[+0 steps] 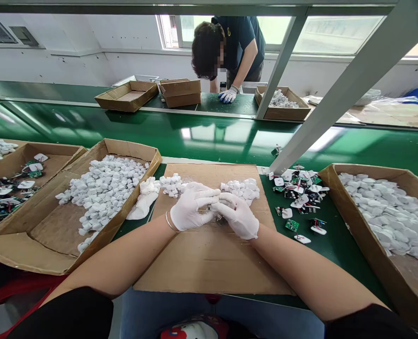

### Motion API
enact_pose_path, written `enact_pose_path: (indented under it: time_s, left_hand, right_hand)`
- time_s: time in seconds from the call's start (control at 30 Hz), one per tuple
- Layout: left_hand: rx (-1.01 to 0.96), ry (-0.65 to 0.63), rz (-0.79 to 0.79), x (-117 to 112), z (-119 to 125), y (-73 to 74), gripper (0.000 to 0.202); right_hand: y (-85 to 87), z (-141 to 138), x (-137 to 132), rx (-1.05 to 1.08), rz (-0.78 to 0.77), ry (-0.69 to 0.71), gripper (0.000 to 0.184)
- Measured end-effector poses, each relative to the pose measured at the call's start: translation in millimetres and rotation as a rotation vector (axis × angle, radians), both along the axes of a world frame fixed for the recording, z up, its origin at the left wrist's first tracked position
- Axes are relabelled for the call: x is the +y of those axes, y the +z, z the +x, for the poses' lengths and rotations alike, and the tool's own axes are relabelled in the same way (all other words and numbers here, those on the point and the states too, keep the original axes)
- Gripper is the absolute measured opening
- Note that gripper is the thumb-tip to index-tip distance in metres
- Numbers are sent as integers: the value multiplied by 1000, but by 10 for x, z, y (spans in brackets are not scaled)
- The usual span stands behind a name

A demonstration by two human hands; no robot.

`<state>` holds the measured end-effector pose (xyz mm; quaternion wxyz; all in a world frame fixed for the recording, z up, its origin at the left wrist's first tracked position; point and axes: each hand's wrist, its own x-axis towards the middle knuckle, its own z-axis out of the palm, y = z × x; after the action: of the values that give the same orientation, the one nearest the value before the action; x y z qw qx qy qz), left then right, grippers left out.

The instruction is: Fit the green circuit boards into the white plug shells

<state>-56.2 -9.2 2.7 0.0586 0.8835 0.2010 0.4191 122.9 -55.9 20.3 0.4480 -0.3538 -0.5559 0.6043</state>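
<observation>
My left hand [193, 207] and my right hand [236, 215], both in white disposable gloves, meet above a flat cardboard sheet [209, 263]. Their fingers close together on a small dark part [221, 220], mostly hidden by the gloves. Two heaps of small white pieces lie close by on the sheet, one [172, 185] beyond my left hand and one [240, 189] beyond my right. A white crumpled glove or cloth [143, 200] rests on the wall of the cardboard box to the left. Small green circuit boards with white pads [297, 197] are scattered on the green belt to my right.
Open cardboard boxes of white pieces stand left [103, 188] and right [385, 212], and another box [28, 183] holds circuit boards. A grey metal beam [336, 99] crosses above. Across the green belt [195, 136], a person [226, 47] leans over with a gloved hand [228, 95] on the bench.
</observation>
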Motion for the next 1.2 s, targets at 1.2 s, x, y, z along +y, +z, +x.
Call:
enact_pose_path:
  time_s: [1.2]
  left_hand:
    - [-69, 10, -95, -65, -3, -22, 46]
  right_hand:
    - [-202, 31, 21, -73, 173, -246, 41]
